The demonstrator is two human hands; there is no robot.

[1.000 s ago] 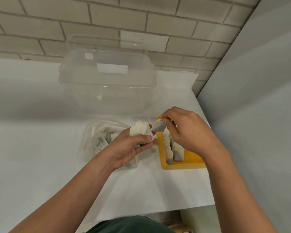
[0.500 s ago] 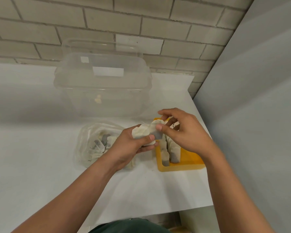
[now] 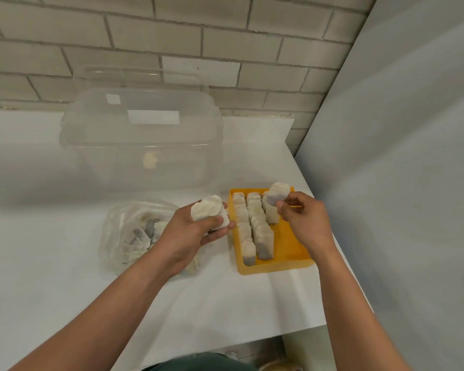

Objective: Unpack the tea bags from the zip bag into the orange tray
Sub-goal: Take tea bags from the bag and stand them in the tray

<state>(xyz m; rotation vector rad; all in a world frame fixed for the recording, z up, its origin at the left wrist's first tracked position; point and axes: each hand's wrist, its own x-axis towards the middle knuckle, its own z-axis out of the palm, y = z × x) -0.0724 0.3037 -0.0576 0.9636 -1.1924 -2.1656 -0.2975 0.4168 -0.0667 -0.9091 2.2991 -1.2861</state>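
Note:
An orange tray (image 3: 289, 261) lies on the white table at the right and holds rows of upright tea bags (image 3: 255, 226). My right hand (image 3: 304, 220) pinches a single tea bag (image 3: 277, 194) above the tray's far right part. My left hand (image 3: 190, 234) grips a small stack of tea bags (image 3: 209, 211) just left of the tray. Behind that hand lies the clear zip bag (image 3: 130, 234) with several more tea bags inside.
A large clear plastic box (image 3: 142, 140) with a lid stands behind the bag against the brick wall. A grey wall (image 3: 399, 183) borders the table on the right. The table's front edge (image 3: 225, 346) runs near my body.
My right hand has pulled one tea bag off the stack in my left hand and carried it right, over the tray. My left hand stays beside the tray with its stack.

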